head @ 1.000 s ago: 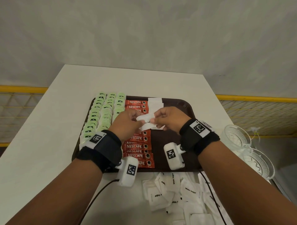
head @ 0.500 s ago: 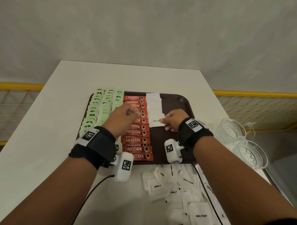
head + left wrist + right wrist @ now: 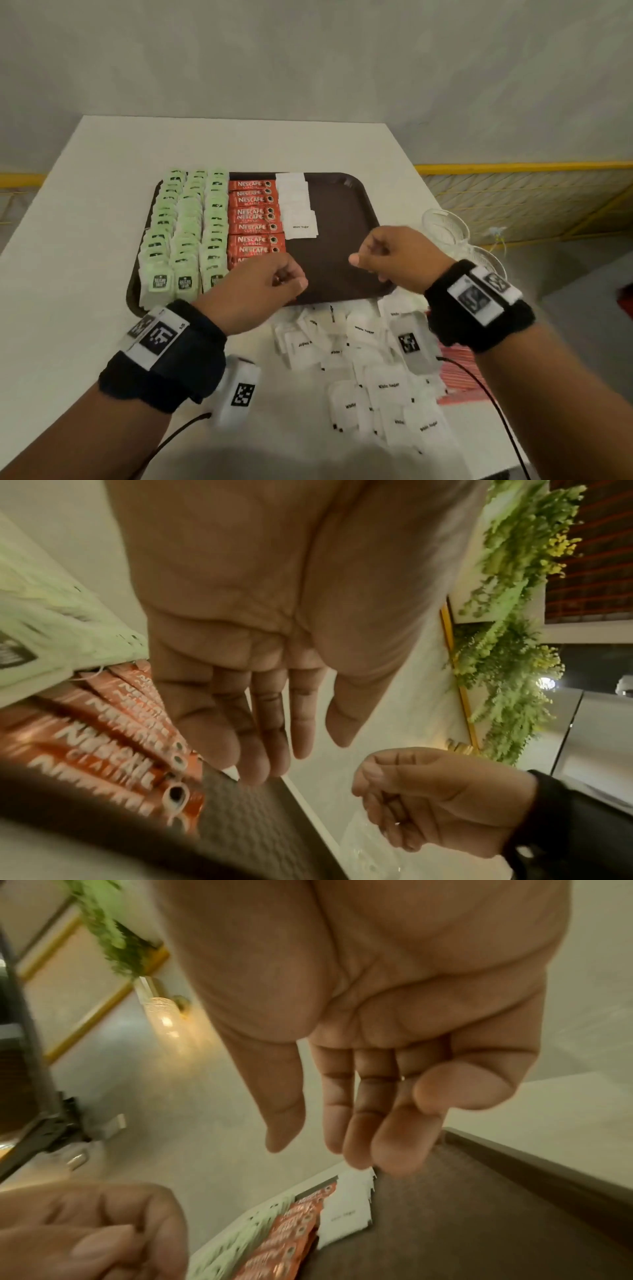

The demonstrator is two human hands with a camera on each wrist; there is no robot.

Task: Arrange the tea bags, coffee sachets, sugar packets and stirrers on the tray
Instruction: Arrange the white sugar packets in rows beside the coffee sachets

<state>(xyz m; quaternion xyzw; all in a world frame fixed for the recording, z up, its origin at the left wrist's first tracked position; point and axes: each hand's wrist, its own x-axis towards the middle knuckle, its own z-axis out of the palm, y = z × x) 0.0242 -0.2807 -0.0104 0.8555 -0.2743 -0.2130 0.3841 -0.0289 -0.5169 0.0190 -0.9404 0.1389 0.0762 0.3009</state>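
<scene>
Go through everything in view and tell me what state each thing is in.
Tea bags: three rows on tray.
Coffee sachets: one column on tray.
Placed sugar packets: short column on tray.
Loose sugar packets: heaped on table.
Left hand: empty.
Right hand: empty.

White desk (image 3: 85,240). Brown tray (image 3: 346,219) sits mid-desk. Loose pile of white sugar packets (image 3: 387,387) on the near edge, just in front of the tray. Red-striped stirrers (image 3: 457,373) partly under the pile. Glass bowls (image 3: 445,222) right of the tray.
</scene>
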